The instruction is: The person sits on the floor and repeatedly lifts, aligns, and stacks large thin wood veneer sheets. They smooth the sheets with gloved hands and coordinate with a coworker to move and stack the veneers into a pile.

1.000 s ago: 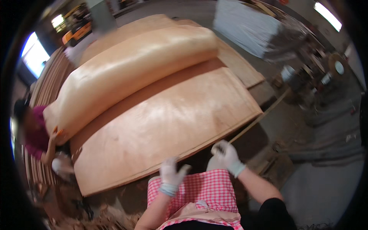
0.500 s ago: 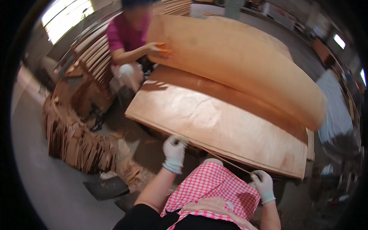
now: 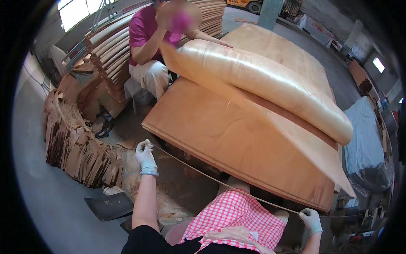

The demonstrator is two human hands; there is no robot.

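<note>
Gripping a thin strip (image 3: 224,185) taut, both gloved hands, left (image 3: 145,155) and right (image 3: 311,220), are closed beside the veneer stack (image 3: 237,139).

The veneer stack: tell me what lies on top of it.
On the veneer stack lies a thin sheet folded back into a long roll, with a co-worker's hand resting on it. Whatever is under the roll is covered. The left hand and right hand hold a thin strip in front.

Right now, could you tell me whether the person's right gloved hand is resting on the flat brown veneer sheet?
No, the right gloved hand is off the flat brown veneer sheet, pinching a thin strip.
</note>
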